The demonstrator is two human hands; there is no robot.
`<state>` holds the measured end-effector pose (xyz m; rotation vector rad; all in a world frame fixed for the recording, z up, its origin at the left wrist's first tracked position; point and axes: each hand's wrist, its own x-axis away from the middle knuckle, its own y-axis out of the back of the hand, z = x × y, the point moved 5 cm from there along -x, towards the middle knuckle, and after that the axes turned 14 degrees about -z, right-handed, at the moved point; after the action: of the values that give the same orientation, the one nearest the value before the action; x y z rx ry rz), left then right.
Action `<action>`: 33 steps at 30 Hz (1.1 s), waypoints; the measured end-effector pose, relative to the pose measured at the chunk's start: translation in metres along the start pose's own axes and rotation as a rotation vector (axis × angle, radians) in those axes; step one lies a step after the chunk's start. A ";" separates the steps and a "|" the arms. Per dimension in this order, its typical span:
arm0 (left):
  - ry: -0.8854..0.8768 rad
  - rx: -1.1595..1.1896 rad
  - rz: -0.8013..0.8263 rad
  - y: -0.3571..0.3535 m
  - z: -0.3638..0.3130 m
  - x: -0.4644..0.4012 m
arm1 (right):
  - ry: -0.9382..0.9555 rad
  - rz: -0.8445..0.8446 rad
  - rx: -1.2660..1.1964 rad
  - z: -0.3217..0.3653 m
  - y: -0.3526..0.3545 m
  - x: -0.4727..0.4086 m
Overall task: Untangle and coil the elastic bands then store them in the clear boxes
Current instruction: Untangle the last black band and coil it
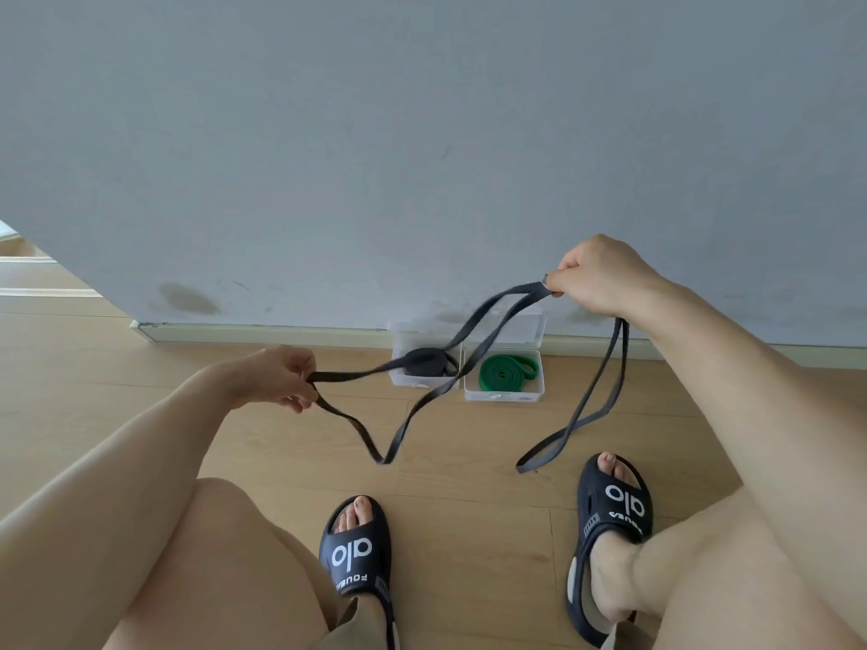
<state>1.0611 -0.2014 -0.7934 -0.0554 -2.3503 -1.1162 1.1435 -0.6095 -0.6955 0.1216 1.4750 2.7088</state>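
I see pale wood floor point(469, 443) meeting a scuffed grey wall point(375, 133). Two clear boxes point(504, 394) sit at the skirting, holding a coiled black band point(424, 361) and green band point(504, 370). My left hand point(281, 377) and right hand point(596, 276) pinch a dark elastic band point(422, 405) dangling above the floor.

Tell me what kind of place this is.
Probably a room in a home, at floor level: light wood-plank floor, plain grey wall with a scuffed baseboard, and the person wears slide sandals while holding a dark elastic band.
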 end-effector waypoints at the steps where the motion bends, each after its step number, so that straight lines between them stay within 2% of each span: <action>1: 0.005 -0.002 -0.049 0.003 -0.001 -0.001 | 0.002 0.007 -0.003 0.002 -0.001 0.001; 3: -0.022 -0.026 -0.190 0.011 -0.007 -0.005 | 0.008 0.020 -0.004 0.005 0.000 0.002; 5: -0.077 -0.067 -0.245 0.014 -0.016 -0.006 | 0.015 0.026 -0.005 0.007 0.001 0.004; 9: -0.103 -0.227 -0.100 0.003 -0.019 -0.002 | 0.037 0.021 -0.010 0.012 0.002 0.008; 14: -0.106 -0.023 -0.057 0.003 -0.014 -0.007 | 0.045 0.018 -0.012 0.014 0.003 0.011; 16: -0.125 -0.030 -0.039 0.001 -0.016 -0.004 | 0.041 0.019 -0.015 0.015 0.004 0.012; 24: -0.231 -0.216 -0.359 0.015 -0.025 -0.010 | 0.046 0.029 -0.019 0.019 0.008 0.016; 29: -0.188 -0.273 -0.595 0.031 -0.030 -0.012 | 0.034 0.019 -0.015 0.019 0.011 0.017; 33: -0.158 -0.455 -0.623 0.033 -0.029 -0.010 | 0.030 0.013 -0.021 0.019 0.012 0.017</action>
<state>1.0909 -0.1991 -0.7596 0.4707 -2.2522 -1.9927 1.1283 -0.5983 -0.6740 0.0900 1.4583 2.7472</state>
